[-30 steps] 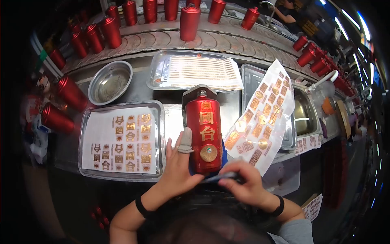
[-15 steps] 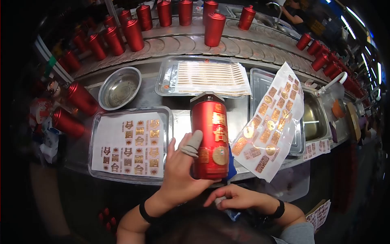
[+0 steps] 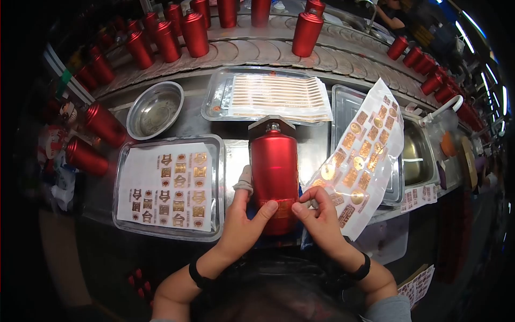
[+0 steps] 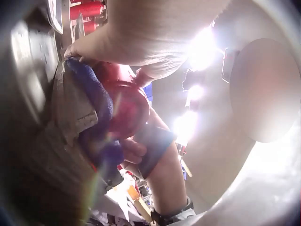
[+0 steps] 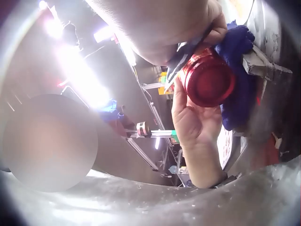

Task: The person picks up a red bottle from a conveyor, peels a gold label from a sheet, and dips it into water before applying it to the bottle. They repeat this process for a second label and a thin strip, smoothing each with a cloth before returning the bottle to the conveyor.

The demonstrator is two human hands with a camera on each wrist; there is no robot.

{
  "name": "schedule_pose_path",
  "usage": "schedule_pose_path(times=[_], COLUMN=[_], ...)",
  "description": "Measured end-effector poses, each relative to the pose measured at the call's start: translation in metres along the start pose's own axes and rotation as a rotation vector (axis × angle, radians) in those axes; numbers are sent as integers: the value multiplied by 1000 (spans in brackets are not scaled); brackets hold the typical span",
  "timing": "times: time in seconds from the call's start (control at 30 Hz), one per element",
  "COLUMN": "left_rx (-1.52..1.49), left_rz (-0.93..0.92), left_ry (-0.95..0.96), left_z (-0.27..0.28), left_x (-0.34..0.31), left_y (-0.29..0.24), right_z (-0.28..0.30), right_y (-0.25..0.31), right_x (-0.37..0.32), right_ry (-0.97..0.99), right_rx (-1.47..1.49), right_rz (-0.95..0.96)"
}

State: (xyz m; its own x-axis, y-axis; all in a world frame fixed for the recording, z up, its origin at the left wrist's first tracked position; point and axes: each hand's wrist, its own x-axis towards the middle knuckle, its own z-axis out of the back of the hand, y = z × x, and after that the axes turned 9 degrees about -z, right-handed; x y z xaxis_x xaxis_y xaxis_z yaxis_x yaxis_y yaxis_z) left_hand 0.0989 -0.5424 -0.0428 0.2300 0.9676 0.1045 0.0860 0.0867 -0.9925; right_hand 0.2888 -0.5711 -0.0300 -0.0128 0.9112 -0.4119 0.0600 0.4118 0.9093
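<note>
A red bottle (image 3: 274, 161) lies on a stand in the middle of the counter, its plain side up, on a blue cloth (image 5: 237, 37). My left hand (image 3: 252, 201) grips its lower left side, the thumb across the front and a capped index finger (image 3: 245, 180) along the flank. My right hand (image 3: 303, 203) touches the bottle's lower right with thumb and forefinger, beside a small gold label (image 3: 280, 208). In the right wrist view a thin grey tool (image 5: 183, 54) is pinched in that hand over the bottle's round base (image 5: 208, 80). The left wrist view shows the bottle (image 4: 124, 101) under my palm.
A steel tray (image 3: 217, 161) at the left holds a sheet of gold stickers (image 3: 171, 182). Another tray (image 3: 212, 94) behind holds gold strips. A steel bowl (image 3: 155, 110) sits back left. A clear sticker sheet (image 3: 359, 155) lies right. Red bottles (image 3: 307, 29) line the conveyor behind.
The bottle has been turned so its gold characters are out of sight. My right hand has come up from near my body to the bottle's lower end.
</note>
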Motion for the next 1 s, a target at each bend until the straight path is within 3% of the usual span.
schedule_pose_path(times=[0.23, 0.53, 0.73, 1.0], left_rx=[-76, 71, -154, 51], left_rz=[-4, -104, -77, -180], left_ry=[39, 75, -17, -40], left_z=[5, 15, 17, 7], left_x=[3, -5, -4, -3], left_y=[-3, 4, 11, 7], right_z=[-5, 0, 2, -2], right_y=[6, 4, 5, 1], right_x=[0, 1, 2, 3], right_ry=[-20, 15, 28, -23], right_rx=[-89, -84, -64, -128], right_rz=[24, -22, -55, -44])
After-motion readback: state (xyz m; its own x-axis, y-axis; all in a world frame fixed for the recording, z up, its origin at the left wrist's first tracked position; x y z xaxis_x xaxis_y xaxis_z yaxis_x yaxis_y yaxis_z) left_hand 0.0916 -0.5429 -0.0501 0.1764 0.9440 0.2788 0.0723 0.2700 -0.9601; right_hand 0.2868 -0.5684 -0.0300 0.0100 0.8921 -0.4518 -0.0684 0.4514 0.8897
